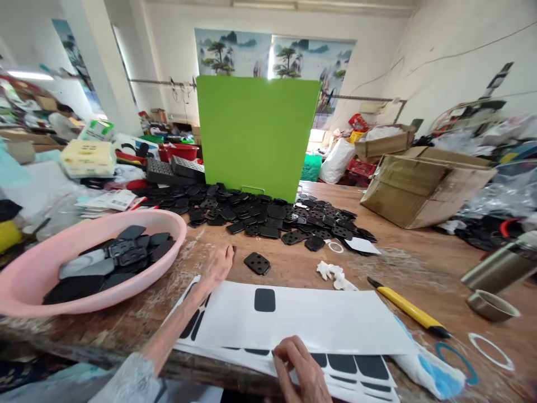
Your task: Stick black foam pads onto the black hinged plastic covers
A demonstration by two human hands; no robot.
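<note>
Two hands: through the head view, my only window on this bench, I see both bare and bent at the fingers.
Left hand (221,263): over the wooden table (390,268), fingers curled in; a small dark bit shows at the tips, and I cannot tell whether it is being pinched.
Right hand (302,366): at the near edge of the top white sheet (323,319), thumb and forefinger bent close together; I cannot tell whether they grip anything.
White sheet: lies flat across the front of the table, one black patch (264,300) on its upper part, left of the middle.
Lower sheets (285,366): beneath it, rows of dark patches peeping out at the near edge and left end.
Perforated black piece (257,263): alone on the wood, just right of the left hand, beyond the sheet.
Black pile (268,215): many similar pieces heaped farther back, around the foot of a green board (255,134).
Pink basin (179,235): on my left, holding black and grey pieces (126,252).
Yellow cutter (406,309): right of the sheet, lying aslant.
White tissue (335,275): crumpled, just beyond the sheet.
Tape roll (493,307): far right, near a steel flask (503,266).
</note>
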